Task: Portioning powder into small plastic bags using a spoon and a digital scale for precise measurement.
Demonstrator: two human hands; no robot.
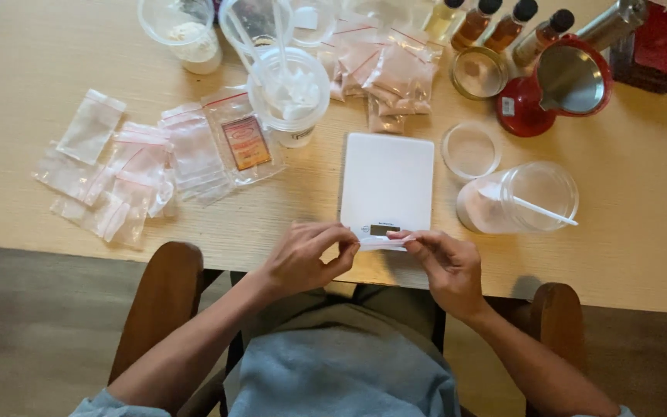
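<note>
The pale wooden tabletop carries everything here, and just past its near edge stands a flat white kitchen scale with a small display at its front. To the right of the scale a clear plastic jar lies on its side with pinkish powder and a white spoon inside, and a loose round lid rests just above it. To the left a scatter of empty zip bags lies flat, well apart from the hands. Over the scale's front edge, both hands hold one small clear zip bag between them — the left hand pinches its left end with thumb and forefinger closed, and the right hand pinches the right end the same way. The bag looks nearly weightless, thin and limp, so it likely sags and folds unless kept taut from both ends. Its film is probably slick, and whether it holds anything I cannot tell. The firmest place to take hold seems to be the stiffer zip strip along the mouth — gripped at the corners, where fingertips can part the two lips.
</note>
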